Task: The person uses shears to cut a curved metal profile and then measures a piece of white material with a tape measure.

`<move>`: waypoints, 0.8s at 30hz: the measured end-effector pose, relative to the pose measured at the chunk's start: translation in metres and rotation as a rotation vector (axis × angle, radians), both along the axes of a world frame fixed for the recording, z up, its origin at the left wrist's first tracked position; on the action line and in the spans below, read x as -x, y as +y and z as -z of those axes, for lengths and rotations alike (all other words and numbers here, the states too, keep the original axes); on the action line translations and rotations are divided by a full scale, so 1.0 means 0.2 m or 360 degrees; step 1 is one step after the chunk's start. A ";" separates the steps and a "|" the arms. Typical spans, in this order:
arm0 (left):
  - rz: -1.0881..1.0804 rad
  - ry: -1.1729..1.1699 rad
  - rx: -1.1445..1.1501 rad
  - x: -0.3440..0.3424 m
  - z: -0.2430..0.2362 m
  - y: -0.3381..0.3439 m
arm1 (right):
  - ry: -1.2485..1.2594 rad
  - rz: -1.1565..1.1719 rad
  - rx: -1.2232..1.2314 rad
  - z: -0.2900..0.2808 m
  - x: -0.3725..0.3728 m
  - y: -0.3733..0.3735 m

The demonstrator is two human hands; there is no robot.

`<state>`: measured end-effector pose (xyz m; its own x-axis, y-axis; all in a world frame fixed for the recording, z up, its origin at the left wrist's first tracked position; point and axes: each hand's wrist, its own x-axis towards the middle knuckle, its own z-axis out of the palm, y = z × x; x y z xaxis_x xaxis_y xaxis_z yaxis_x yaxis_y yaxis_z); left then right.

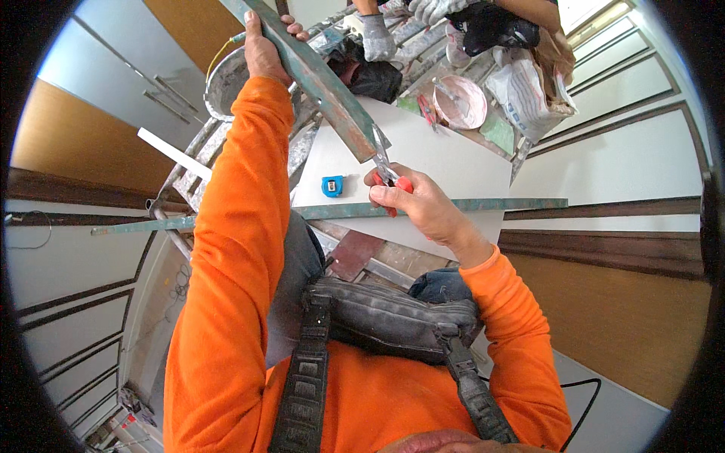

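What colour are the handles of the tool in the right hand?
The handles are red, as the head view shows best.

A tape measure (pixel 332 186) lies on a panel (pixel 453 170), left of the pliers (pixel 386 172) and behind the crossing bar (pixel 521 203), with a basin (pixel 470 113) beyond, a sack (pixel 522 94) to its right and a bucket (pixel 225 87) back left.

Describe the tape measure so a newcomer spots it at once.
Find the big white board. On it, left of the right hand and its red-handled pliers, lies the small, squarish tape measure. Its bright blue colour sets it apart from the greenish bars nearby.
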<state>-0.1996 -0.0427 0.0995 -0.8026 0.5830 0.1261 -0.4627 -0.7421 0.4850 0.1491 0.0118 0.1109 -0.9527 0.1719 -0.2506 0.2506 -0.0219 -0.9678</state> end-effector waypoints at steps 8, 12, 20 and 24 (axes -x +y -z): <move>-0.0008 0.0158 0.0012 0.01 -0.02 -0.01 | -0.0119 -0.0060 0.0171 0.01 -0.01 0.01; -0.0071 0.0229 0.0071 0.05 0.00 -0.02 | -0.0102 -0.0044 0.0156 0.01 0.00 0.01; -0.0184 0.0026 0.0495 -0.06 -0.12 0.00 | -0.0142 0.0048 0.0023 0.04 0.00 0.01; -0.0255 0.0054 0.0490 -0.06 -0.13 0.01 | -0.0110 -0.0053 0.0001 0.04 0.00 0.02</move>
